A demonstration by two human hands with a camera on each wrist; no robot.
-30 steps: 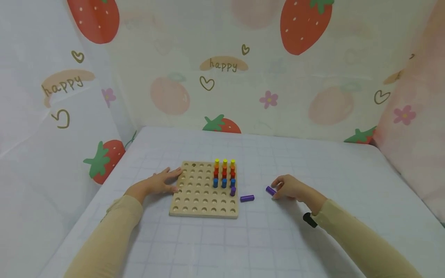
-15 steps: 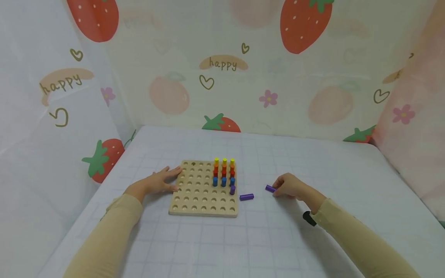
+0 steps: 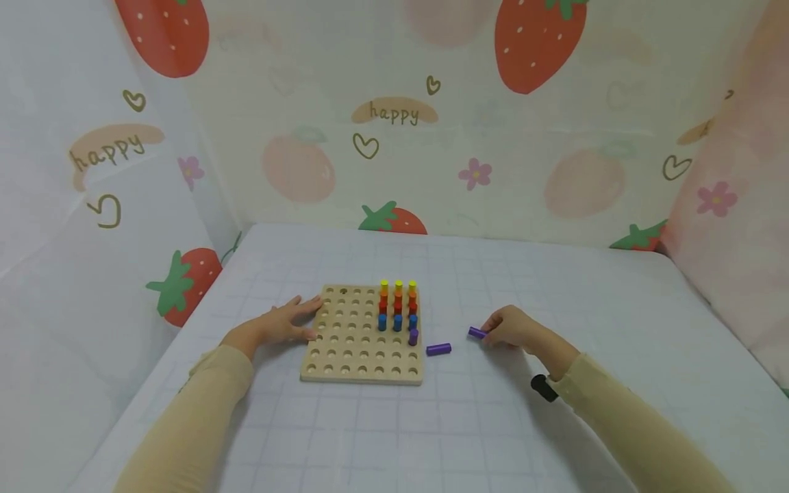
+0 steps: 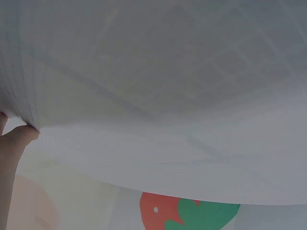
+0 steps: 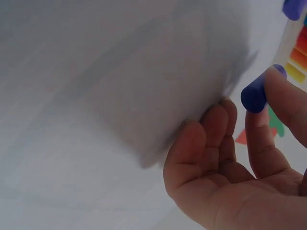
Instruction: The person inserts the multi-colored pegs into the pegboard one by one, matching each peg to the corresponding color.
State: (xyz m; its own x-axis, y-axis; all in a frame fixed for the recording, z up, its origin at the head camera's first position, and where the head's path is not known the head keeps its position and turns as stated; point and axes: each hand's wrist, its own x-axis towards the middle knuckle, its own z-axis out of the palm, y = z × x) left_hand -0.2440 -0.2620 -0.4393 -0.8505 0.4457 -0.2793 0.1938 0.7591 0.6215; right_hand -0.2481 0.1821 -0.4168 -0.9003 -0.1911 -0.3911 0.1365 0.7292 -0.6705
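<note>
To the right of a wooden pegboard (image 3: 364, 342), my right hand (image 3: 513, 329) pinches a purple peg (image 3: 477, 333) between thumb and index finger. In the right wrist view that peg (image 5: 254, 96) looks dark blue-purple, and the other fingers curl loosely near the tabletop. A second purple peg (image 3: 439, 350) lies on the table against the board's right side. My left hand (image 3: 283, 323) rests at the board's left edge with fingers spread, touching it. Yellow, orange, red and blue pegs (image 3: 397, 322) stand in the board's right three columns, with one purple peg (image 3: 414, 337) upright below them.
The table (image 3: 357, 438) has a white cloth with a faint grid. Behind it hangs a printed curtain (image 3: 394, 178) with strawberries and flowers. A black object (image 3: 544, 388) sits at the right wrist.
My right fingers have closed round the purple peg, which has turned and shifted slightly left. The left hand, board and other pegs stay as they were.
</note>
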